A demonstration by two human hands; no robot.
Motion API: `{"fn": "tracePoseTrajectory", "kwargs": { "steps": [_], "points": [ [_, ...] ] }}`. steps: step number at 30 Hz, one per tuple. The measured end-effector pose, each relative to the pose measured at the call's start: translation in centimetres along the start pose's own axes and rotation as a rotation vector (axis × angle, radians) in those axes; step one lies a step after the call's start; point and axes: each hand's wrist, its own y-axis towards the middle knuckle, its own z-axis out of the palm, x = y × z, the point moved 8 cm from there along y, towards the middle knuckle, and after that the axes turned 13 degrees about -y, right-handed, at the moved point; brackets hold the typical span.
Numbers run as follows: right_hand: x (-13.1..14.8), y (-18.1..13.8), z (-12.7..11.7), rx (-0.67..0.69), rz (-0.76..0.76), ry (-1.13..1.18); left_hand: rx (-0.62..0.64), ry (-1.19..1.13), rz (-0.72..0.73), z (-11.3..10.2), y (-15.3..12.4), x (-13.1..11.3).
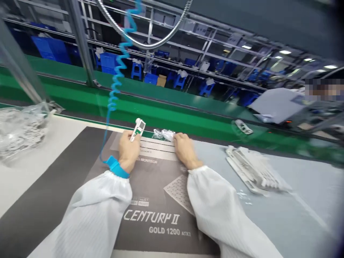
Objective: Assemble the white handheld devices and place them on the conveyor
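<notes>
Handheld device [138,129]: white with green patch [137,132]. Wristband [118,168] and coiled cord [111,105]: both bright blue. Sleeves [94,208]: white, finely striped. Printed sheet [153,179]: dark grey-brown, whitish lettering [152,217], pale dotted panel [179,190]. Worktop [60,134]: off-white towards left edge, pale blue-grey towards right. Parts [248,168] near far edge: white. Strip [172,114] beyond far edge: green.

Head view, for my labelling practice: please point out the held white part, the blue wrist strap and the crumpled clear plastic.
White part [138,128], head view: on its visible face.
Blue wrist strap [118,167], head view: middle of the band.
Crumpled clear plastic [167,134], head view: its whitish middle.
</notes>
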Motion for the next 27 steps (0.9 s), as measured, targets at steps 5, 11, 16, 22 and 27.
{"fn": "tracePoseTrajectory", "kwargs": {
  "steps": [5,11,16,22,27],
  "points": [
    [-4.4,-1.6,-1.3,0.126,0.021,-0.063,0.017,-0.031,-0.023,0.2,0.3,0.6],
    [-18.8,-7.9,-3.6,0.268,0.448,-0.367,0.037,-0.064,-0.046,0.6,-0.4,0.0],
    [-23.4,-10.4,-1.8,0.37,0.49,-0.496,0.059,-0.066,-0.055,0.9,-0.7,0.0],
    [-22.9,-9.5,-1.6,0.325,0.374,-0.599,0.067,-0.102,-0.045,0.9,-0.5,0.2],
    [-18.0,-9.9,-4.2,0.139,0.278,-0.642,0.053,-0.099,-0.063,0.8,-0.5,0.1]
  ]
}}
